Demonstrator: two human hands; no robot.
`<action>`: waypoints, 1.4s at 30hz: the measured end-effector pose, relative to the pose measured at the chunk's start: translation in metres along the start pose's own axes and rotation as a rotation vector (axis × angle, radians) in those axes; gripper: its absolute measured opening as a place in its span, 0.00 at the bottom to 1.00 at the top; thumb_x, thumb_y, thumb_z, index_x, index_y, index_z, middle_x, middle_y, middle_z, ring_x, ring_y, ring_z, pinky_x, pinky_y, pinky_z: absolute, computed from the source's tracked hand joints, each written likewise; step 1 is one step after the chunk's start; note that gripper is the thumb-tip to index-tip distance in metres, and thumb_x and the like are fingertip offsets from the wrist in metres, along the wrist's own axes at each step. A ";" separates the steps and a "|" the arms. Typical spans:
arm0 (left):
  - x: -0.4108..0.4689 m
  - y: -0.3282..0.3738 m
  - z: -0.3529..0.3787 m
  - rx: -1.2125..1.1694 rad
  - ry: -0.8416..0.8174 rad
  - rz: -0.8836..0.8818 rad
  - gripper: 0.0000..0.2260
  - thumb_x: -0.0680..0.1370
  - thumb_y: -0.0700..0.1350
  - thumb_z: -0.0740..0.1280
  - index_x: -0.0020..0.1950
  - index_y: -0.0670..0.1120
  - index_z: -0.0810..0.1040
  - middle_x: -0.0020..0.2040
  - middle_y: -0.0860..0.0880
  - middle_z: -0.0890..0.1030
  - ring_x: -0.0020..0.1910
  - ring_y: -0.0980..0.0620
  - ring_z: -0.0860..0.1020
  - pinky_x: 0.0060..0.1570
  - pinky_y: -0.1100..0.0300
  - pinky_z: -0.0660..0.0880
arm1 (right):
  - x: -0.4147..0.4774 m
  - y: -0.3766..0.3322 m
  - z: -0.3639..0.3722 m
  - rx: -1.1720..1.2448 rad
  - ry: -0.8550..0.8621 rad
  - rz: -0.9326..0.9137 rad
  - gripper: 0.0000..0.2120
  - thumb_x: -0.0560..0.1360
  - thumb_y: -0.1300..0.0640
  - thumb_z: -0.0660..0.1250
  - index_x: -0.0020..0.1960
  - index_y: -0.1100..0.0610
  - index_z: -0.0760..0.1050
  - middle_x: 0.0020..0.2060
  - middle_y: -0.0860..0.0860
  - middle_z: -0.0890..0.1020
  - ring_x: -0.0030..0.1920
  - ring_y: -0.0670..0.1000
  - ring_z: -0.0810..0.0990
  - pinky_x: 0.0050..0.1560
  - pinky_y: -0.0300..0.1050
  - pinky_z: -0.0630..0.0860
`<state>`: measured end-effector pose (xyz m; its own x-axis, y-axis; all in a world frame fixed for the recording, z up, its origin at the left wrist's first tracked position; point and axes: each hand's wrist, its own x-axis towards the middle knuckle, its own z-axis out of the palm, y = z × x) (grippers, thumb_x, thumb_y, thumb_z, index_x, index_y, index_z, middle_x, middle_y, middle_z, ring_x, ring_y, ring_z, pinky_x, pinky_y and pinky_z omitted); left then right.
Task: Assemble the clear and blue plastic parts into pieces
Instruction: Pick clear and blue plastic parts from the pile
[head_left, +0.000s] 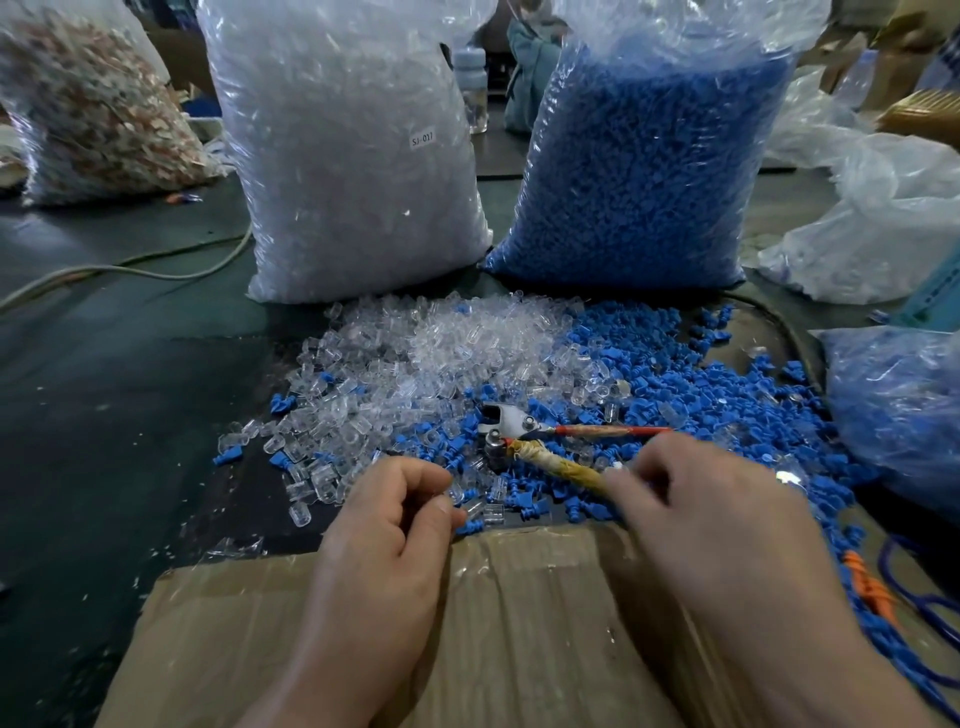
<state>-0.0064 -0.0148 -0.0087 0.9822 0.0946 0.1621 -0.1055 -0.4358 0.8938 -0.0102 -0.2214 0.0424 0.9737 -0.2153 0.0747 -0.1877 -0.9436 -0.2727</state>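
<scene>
Loose clear plastic parts (415, 353) and blue plastic parts (685, 379) lie in one mixed heap on the dark table. A plier-like tool (501, 423) rests on the heap, with one red handle and one handle wrapped in yellowed tape. My right hand (711, 509) grips the end of the taped handle. My left hand (389, 514) is at the heap's near edge, fingers curled, thumb and forefinger pinching what looks like a small clear part. What it holds is mostly hidden by the fingers.
Behind the heap stand a tall bag of clear parts (343, 156) and a bag of blue parts (649, 171). A cardboard box (519, 623) lies under my wrists. More plastic bags (898, 410) crowd the right side. A grey cable (130, 270) runs at left.
</scene>
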 end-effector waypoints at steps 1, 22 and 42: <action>0.000 0.000 0.000 0.005 0.000 -0.003 0.09 0.76 0.48 0.67 0.47 0.64 0.76 0.44 0.57 0.83 0.43 0.60 0.83 0.45 0.52 0.82 | 0.004 0.006 -0.003 0.030 0.098 0.046 0.15 0.74 0.34 0.59 0.42 0.46 0.70 0.34 0.40 0.74 0.32 0.39 0.72 0.28 0.36 0.64; 0.001 0.002 -0.003 -0.014 -0.012 0.002 0.10 0.78 0.45 0.69 0.49 0.62 0.75 0.43 0.58 0.81 0.46 0.57 0.81 0.48 0.50 0.80 | 0.033 0.044 0.022 -0.033 0.157 0.129 0.22 0.77 0.40 0.63 0.66 0.49 0.75 0.56 0.52 0.77 0.59 0.57 0.72 0.52 0.52 0.71; 0.003 0.001 0.001 -0.069 -0.007 0.025 0.09 0.78 0.45 0.68 0.49 0.60 0.76 0.44 0.58 0.81 0.45 0.56 0.82 0.47 0.50 0.81 | 0.007 -0.005 0.046 0.085 0.252 -0.562 0.12 0.76 0.45 0.64 0.46 0.52 0.81 0.40 0.49 0.77 0.42 0.54 0.73 0.40 0.49 0.74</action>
<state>-0.0034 -0.0157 -0.0076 0.9802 0.0780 0.1820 -0.1404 -0.3749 0.9164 0.0033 -0.2061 0.0001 0.8582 0.2455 0.4507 0.3654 -0.9089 -0.2008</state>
